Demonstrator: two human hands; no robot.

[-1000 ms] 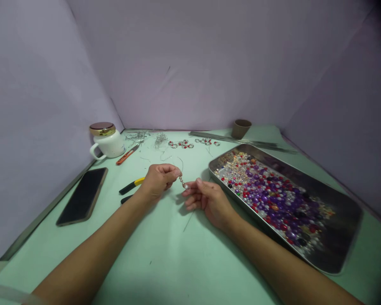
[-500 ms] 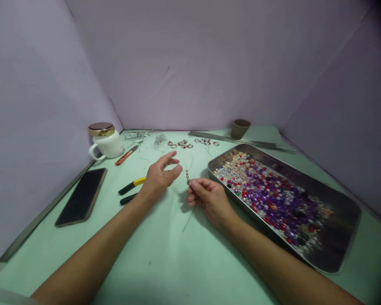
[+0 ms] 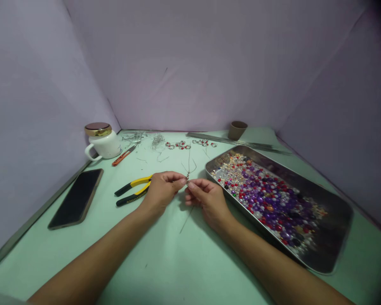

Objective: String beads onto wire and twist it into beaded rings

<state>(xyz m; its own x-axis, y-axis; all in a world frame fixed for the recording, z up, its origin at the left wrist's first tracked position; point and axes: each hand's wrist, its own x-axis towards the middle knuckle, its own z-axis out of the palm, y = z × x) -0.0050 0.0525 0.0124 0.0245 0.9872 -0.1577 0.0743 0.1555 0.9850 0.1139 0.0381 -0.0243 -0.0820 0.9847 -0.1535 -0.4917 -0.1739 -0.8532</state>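
Note:
Between my two hands a short beaded wire (image 3: 188,174) stands roughly upright, small silvery beads threaded on it and bare wire rising above. My left hand (image 3: 165,188) pinches it from the left between thumb and fingers. From the right, my right hand (image 3: 209,199) grips its lower part with thumb and forefinger; the fingertips hide some beads. A loose wire end slants down below my right fingers. Beside my left wrist lie yellow-and-black pliers (image 3: 131,192), their jaws hidden behind that hand.
A metal tray (image 3: 343,237) of mixed beads sits at right. Behind are finished red-and-silver bead pieces (image 3: 179,145), a bundle of straight wires (image 3: 222,139), wire scraps (image 3: 158,142) and a brown cup (image 3: 237,130). At left are a lidded mug (image 3: 104,146), an orange cutter (image 3: 123,156) and a phone (image 3: 76,198).
My left hand has moved right, closing from spread fingers onto the beaded wire. My right hand keeps its grip. More of the pliers now shows.

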